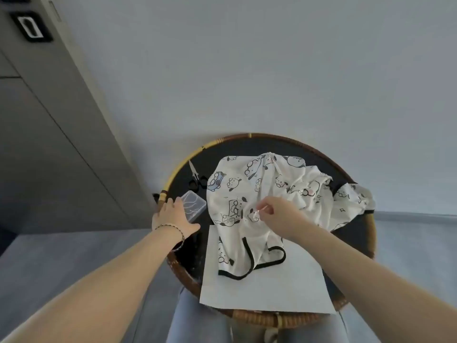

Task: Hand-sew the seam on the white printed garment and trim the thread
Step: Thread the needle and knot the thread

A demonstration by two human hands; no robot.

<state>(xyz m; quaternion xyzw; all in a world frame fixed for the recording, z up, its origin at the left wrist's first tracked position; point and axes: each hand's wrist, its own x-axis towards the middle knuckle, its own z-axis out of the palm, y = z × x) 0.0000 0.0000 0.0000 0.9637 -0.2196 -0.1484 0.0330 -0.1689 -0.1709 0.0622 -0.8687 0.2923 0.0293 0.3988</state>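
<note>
The white printed garment (262, 194) with black trim lies crumpled on a round dark table, partly over a white sheet of paper (267, 288). My right hand (274, 214) hovers over the garment's middle, its fingers pinching something small and thin; whether that is a needle or thread I cannot tell. My left hand (173, 216) lies with straight fingers on the near end of a small clear plastic box (195, 204) at the table's left. Small scissors (196, 178) with black handles lie beyond the box, near the left rim.
The table's woven rattan rim (257, 318) curves close to my lap, and my knees in light jeans sit under it. A grey cabinet stands at the left, a pale wall behind. Part of the garment hangs over the right rim.
</note>
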